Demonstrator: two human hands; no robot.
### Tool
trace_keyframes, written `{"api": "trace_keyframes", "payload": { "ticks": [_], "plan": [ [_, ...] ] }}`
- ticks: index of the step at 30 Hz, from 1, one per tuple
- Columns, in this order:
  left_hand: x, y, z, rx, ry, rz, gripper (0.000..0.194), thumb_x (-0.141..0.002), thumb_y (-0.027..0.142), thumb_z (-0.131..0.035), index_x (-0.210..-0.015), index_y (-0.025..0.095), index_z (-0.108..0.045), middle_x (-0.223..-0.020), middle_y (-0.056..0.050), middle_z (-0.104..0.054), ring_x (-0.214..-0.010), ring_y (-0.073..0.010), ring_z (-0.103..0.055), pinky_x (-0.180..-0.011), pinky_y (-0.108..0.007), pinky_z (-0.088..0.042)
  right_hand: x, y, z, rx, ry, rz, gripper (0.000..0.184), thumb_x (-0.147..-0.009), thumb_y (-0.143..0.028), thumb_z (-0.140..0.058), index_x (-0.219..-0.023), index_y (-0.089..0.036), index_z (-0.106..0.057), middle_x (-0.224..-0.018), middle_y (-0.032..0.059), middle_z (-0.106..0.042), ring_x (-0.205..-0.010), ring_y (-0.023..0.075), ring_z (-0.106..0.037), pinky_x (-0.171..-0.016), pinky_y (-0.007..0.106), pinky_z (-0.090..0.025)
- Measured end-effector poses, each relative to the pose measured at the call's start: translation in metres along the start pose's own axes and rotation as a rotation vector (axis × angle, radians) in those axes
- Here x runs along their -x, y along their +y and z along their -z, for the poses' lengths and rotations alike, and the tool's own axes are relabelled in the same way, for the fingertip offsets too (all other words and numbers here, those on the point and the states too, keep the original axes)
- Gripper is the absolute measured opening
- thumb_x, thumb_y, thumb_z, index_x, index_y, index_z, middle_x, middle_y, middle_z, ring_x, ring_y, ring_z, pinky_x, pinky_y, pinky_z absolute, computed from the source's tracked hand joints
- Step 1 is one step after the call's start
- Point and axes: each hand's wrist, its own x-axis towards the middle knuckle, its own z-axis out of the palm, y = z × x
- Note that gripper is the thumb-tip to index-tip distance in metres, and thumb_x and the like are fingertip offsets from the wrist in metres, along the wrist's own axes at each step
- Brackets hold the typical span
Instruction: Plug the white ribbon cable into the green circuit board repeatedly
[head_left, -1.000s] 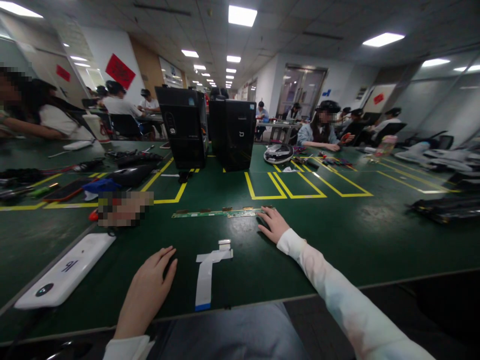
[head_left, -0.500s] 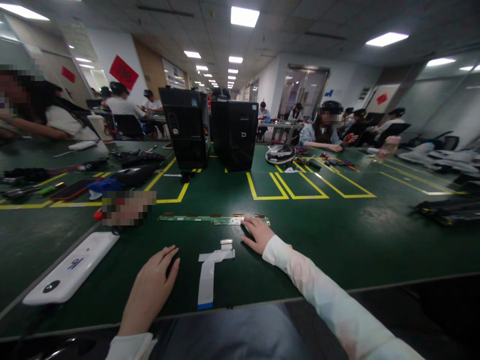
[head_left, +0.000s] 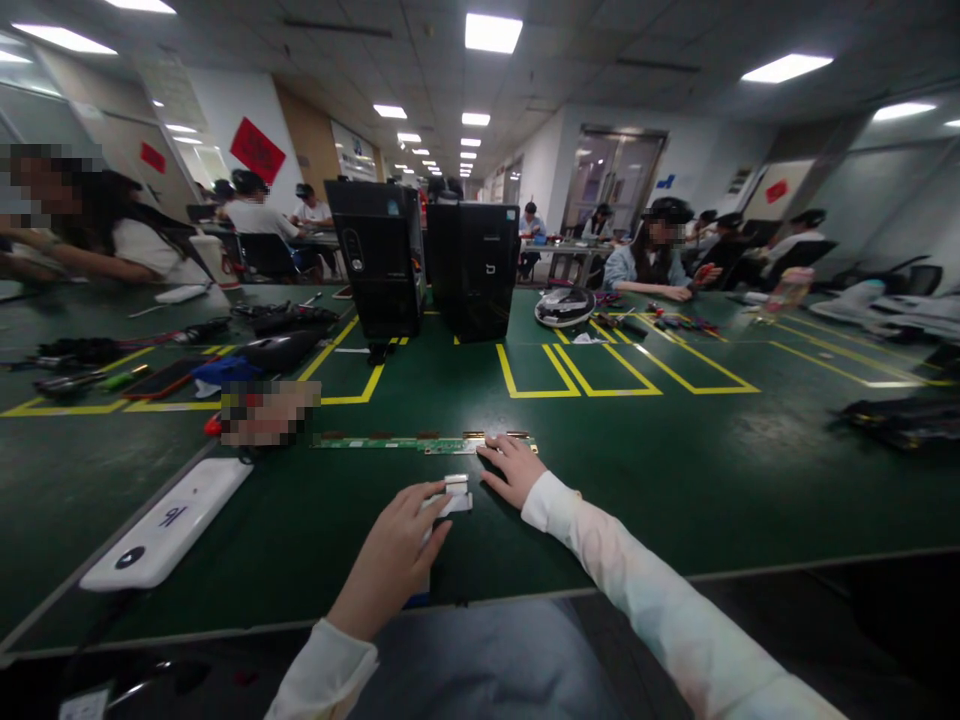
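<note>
Ribbon cable [head_left: 459,503] seemingly against left hand [head_left: 396,553]; circuit board [head_left: 439,446] under right hand [head_left: 517,470].

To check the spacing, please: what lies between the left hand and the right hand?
The connector end of the white flat ribbon cable, in the head view.

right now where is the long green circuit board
In the head view, the long green circuit board lies centrally, its right half at the right hand, beyond the flat white ribbon cable.
</note>
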Motion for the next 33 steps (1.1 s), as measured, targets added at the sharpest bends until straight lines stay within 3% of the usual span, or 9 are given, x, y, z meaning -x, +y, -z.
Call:
{"api": "trace_keyframes", "payload": {
  "ticks": [4, 16, 26, 33],
  "plan": [
    [-0.015, 0.016, -0.012, -0.05, -0.029, -0.011, 0.035, -0.093, 0.031, -0.046, -0.124, 0.018, -0.057, -0.125, -0.011, -0.06, -0.116, -0.0251, -0.053, -0.099, -0.044, -0.045, 0.005, 0.001, 0.002, -0.019, -0.003, 0.015, 0.046, -0.09, -0.04, -0.052, -0.13, -0.017, -0.057, -0.133, 0.0127, -0.053, -0.124, 0.0282, -0.045, -0.106, 0.047, -0.036],
    [-0.018, 0.03, -0.037, -0.122, -0.048, 0.021, 0.042, -0.093, 0.033, -0.047, -0.127, 0.009, -0.053, -0.126, -0.017, -0.059, -0.119, -0.0284, -0.053, -0.1, -0.044, -0.046, 0.019, -0.005, 0.005, -0.04, 0.004, 0.059, 0.045, -0.091, -0.04, -0.051, -0.129, -0.017, -0.057, -0.134, 0.0114, -0.053, -0.124, 0.0284, -0.045, -0.107, 0.047, -0.036],
    [-0.021, 0.036, -0.045, -0.19, -0.005, 0.09, 0.043, -0.092, 0.034, -0.047, -0.128, 0.01, -0.051, -0.129, -0.017, -0.058, -0.122, -0.0277, -0.053, -0.1, -0.042, -0.047, 0.017, -0.003, 0.004, -0.034, -0.001, 0.065, 0.043, -0.091, -0.038, -0.051, -0.129, -0.016, -0.057, -0.133, 0.0121, -0.054, -0.123, 0.0283, -0.045, -0.106, 0.048, -0.038],
    [-0.024, 0.033, -0.044, -0.186, -0.05, 0.088, 0.044, -0.093, 0.036, -0.045, -0.128, 0.011, -0.051, -0.132, -0.016, -0.056, -0.122, -0.0275, -0.053, -0.099, -0.041, -0.048, 0.019, -0.004, 0.005, -0.04, -0.002, 0.051, 0.044, -0.09, -0.036, -0.054, -0.129, -0.016, -0.057, -0.134, 0.0129, -0.053, -0.124, 0.0289, -0.045, -0.105, 0.049, -0.038]
  ]
}}
